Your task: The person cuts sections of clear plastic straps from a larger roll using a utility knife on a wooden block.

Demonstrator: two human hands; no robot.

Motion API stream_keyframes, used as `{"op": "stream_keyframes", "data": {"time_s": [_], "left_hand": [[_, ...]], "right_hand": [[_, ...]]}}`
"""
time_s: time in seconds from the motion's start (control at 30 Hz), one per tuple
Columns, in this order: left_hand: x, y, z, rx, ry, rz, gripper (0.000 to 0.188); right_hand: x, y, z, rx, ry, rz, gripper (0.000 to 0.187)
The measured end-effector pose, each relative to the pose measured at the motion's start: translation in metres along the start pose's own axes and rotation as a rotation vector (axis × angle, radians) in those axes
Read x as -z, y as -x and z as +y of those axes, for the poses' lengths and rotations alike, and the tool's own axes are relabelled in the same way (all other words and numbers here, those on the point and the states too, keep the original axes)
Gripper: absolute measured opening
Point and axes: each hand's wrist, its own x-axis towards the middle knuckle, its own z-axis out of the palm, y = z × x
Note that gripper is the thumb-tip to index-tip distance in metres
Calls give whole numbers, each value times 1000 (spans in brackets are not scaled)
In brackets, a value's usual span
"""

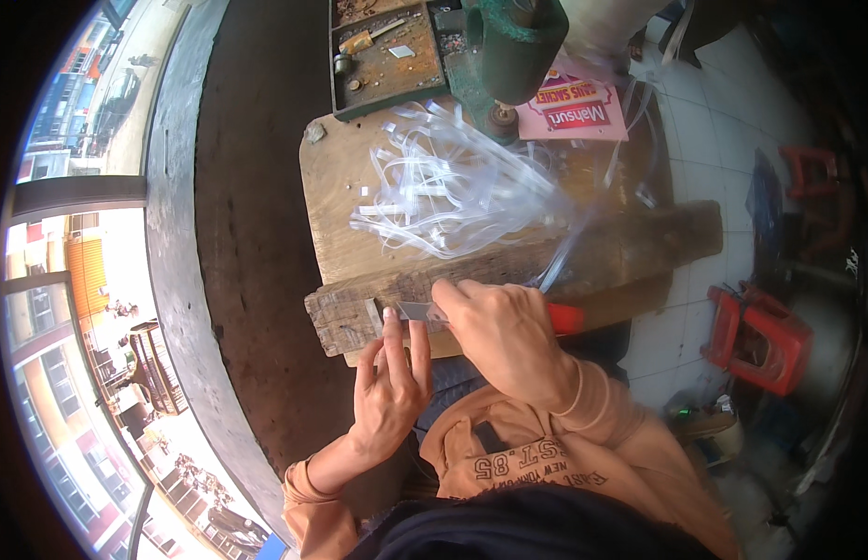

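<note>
My right hand (508, 341) is closed around a red-handled knife (566, 318), whose short flat blade points left over a worn wooden plank (508, 264). My left hand (390, 392) reaches to the plank's near edge with fingers stretched and apart. Its fingertips are beside the blade; whether they touch it I cannot tell. Just left of them a small grey strip (373, 317) lies across the plank. Beyond the plank, a tangled heap of clear and white plastic strips (452, 182) is spread on the wooden tabletop (336, 196). One loose strand trails down over the plank near my right hand.
A green metal machine (518, 56) stands at the table's back, beside a divided tray (392, 56) of small tools and scraps. To its right lies a pink printed sheet (574, 107). Red stools (765, 341) stand on the tiled floor at right; a window ledge (177, 233) runs along the left.
</note>
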Motion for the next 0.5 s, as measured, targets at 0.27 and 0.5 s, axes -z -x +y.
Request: {"op": "stream_keyframes", "data": {"time_s": [0.27,0.5], "left_hand": [[4,-6,-2,-26,-154,-75,46],[5,-7,0,-15,-183,-120,45]], "right_hand": [[64,43,63,-220,124,-61,19],[111,59,108,-226,322,-216,26]]}}
